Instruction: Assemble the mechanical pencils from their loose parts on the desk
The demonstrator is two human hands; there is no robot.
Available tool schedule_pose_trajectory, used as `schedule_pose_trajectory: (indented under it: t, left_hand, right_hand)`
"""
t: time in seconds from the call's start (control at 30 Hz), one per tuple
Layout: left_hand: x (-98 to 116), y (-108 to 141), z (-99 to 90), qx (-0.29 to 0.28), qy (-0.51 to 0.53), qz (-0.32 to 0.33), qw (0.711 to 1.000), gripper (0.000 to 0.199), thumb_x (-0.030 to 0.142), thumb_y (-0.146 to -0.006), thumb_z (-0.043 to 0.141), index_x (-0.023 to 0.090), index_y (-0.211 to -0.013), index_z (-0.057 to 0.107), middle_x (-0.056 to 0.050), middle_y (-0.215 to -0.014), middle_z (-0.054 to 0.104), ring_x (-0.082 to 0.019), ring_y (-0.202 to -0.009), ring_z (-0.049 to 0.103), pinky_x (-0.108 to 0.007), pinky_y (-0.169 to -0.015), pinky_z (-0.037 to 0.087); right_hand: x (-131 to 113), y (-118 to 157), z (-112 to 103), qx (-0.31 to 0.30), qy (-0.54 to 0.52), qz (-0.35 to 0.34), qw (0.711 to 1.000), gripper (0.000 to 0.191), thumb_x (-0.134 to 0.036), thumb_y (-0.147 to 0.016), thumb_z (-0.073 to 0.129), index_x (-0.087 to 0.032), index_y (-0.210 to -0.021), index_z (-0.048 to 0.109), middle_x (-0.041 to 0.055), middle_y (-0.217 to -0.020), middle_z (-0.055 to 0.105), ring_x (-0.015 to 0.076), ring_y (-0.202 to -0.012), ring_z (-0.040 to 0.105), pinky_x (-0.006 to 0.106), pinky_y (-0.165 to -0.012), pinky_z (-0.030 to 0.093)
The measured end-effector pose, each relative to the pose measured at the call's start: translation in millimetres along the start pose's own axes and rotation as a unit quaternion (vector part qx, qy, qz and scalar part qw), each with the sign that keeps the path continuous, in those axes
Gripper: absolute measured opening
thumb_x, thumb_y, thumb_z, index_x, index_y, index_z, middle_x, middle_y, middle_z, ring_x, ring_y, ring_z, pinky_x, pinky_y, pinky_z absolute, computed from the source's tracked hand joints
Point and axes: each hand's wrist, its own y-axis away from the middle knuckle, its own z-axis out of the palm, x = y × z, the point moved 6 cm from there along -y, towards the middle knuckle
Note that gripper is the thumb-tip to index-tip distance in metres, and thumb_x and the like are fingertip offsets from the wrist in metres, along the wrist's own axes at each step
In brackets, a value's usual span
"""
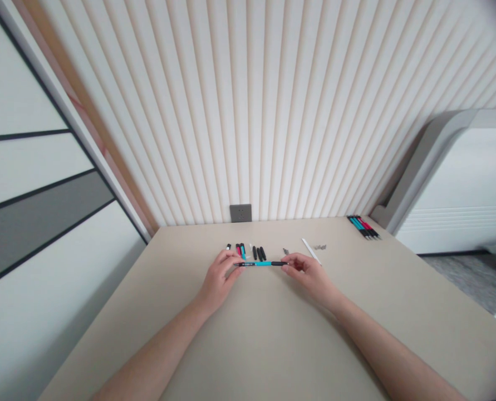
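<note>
A black and turquoise pen [263, 264] lies level between my two hands, just above the table. My left hand [221, 277] pinches its left end, and my right hand [307, 273] pinches the black right end with fingertips. Right behind the pen sit several short black grips [259, 253]. Farther left are pink and turquoise pen parts [241, 249] with black ends, partly hidden by my left fingers. Small dark metal pieces [286, 251] lie close behind my right hand.
A thin white strip [311, 251] and a little heap of springs [320, 247] lie beyond my right hand. Several whole pens [363, 228] rest side by side at the table's [248, 340] back right corner. A dark socket [240, 213] sits on the ribbed wall [248, 111].
</note>
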Motion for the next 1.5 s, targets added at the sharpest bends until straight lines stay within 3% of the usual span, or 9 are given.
schedule_pose_trajectory:
  t: [0.2,0.4,0.57,0.73,0.93,1.07,1.23,1.4,1.5]
  left_hand:
    - [0.9,0.5,0.9,-0.003,0.006,0.008,1.0,0.013,0.024,-0.092,0.053,0.021,-0.098,0.064,-0.006,-0.098,0.057,-0.019,-0.095,0.058,-0.034,-0.088,0.049]
    - [-1.6,0.2,-0.6,0.012,0.002,0.002,1.0,0.012,0.025,-0.092,0.053,0.021,-0.096,0.064,-0.005,-0.099,0.058,-0.019,-0.095,0.058,-0.034,-0.088,0.049]
    - [-1.2,0.5,0.9,-0.001,-0.001,0.009,1.0,0.012,0.022,-0.091,0.053,0.021,-0.097,0.064,-0.005,-0.099,0.058,-0.019,-0.095,0.058,-0.034,-0.088,0.048]
    - [-2.4,2.0,3.5,-0.014,0.0,0.017,1.0,0.013,0.023,-0.092,0.053,0.021,-0.098,0.064,-0.006,-0.099,0.058,-0.019,-0.095,0.057,-0.035,-0.088,0.048]
    - [-0.3,1.1,2.2,-0.007,0.007,0.02,1.0,0.011,0.022,-0.092,0.052,0.02,-0.096,0.063,-0.006,-0.099,0.057,-0.018,-0.096,0.057,-0.034,-0.088,0.048]
    - [-1.4,1.8,3.9,-0.017,0.008,0.022,1.0,0.011,0.021,-0.092,0.052,0.021,-0.097,0.062,-0.006,-0.101,0.057,-0.018,-0.098,0.057,-0.035,-0.09,0.047]
    - [-2.3,2.5,5.7,-0.026,0.013,0.026,0.999,0.012,0.022,-0.092,0.052,0.021,-0.098,0.063,-0.007,-0.101,0.058,-0.019,-0.099,0.056,-0.037,-0.09,0.047]
    - [-1.1,1.1,3.8,-0.021,0.015,0.019,0.999,0.011,0.021,-0.092,0.052,0.02,-0.095,0.062,-0.006,-0.1,0.058,-0.019,-0.098,0.057,-0.036,-0.09,0.047]
    - [-1.0,0.8,3.9,-0.023,0.017,0.021,0.999,0.01,0.021,-0.092,0.052,0.02,-0.094,0.062,-0.006,-0.101,0.058,-0.019,-0.099,0.057,-0.036,-0.091,0.047]
  right_hand:
    - [0.9,1.3,2.3,-0.015,0.054,0.021,0.998,0.05,-0.053,-0.091,0.043,-0.017,-0.063,0.065,0.0012,-0.059,0.057,0.0138,-0.056,0.047,0.027,-0.057,0.036]
    - [0.0,-0.3,1.8,-0.013,-0.019,-0.018,1.0,0.039,-0.047,-0.081,0.063,-0.022,-0.111,0.063,0.0013,-0.079,0.061,0.016,-0.07,0.055,0.027,-0.064,0.042]
    - [-2.8,0.9,0.7,0.003,0.04,-0.011,0.999,0.026,-0.044,-0.083,0.06,-0.02,-0.085,0.067,-0.0002,-0.069,0.058,0.0149,-0.065,0.05,0.027,-0.061,0.039]
    - [0.0,1.5,0.4,0.003,0.073,0.01,0.997,0.047,-0.051,-0.09,0.045,-0.017,-0.064,0.065,0.001,-0.058,0.057,0.0146,-0.057,0.049,0.027,-0.055,0.036]
    - [-1.6,0.1,-1.3,0.007,0.028,-0.028,0.999,0.033,-0.045,-0.081,0.063,-0.023,-0.105,0.067,0.0022,-0.079,0.064,0.0175,-0.073,0.057,0.029,-0.066,0.044]
    - [-2.7,0.6,-1.4,0.015,0.062,-0.032,0.997,0.023,-0.043,-0.081,0.062,-0.022,-0.089,0.069,0.0012,-0.074,0.062,0.0166,-0.069,0.054,0.029,-0.065,0.042]
    - [-2.8,2.0,-1.1,0.006,0.11,-0.018,0.994,0.045,-0.049,-0.092,0.044,-0.018,-0.067,0.065,-0.0006,-0.057,0.051,0.0141,-0.055,0.045,0.027,-0.054,0.033]
    - [-3.5,1.1,-1.8,0.0,0.071,-0.05,0.996,0.031,-0.043,-0.085,0.059,-0.021,-0.106,0.066,0.0037,-0.087,0.065,0.0187,-0.078,0.057,0.03,-0.069,0.043]
    - [-3.1,0.7,-2.2,0.001,0.083,-0.058,0.995,0.027,-0.039,-0.083,0.062,-0.023,-0.103,0.066,0.0033,-0.088,0.065,0.0183,-0.079,0.058,0.03,-0.072,0.044]
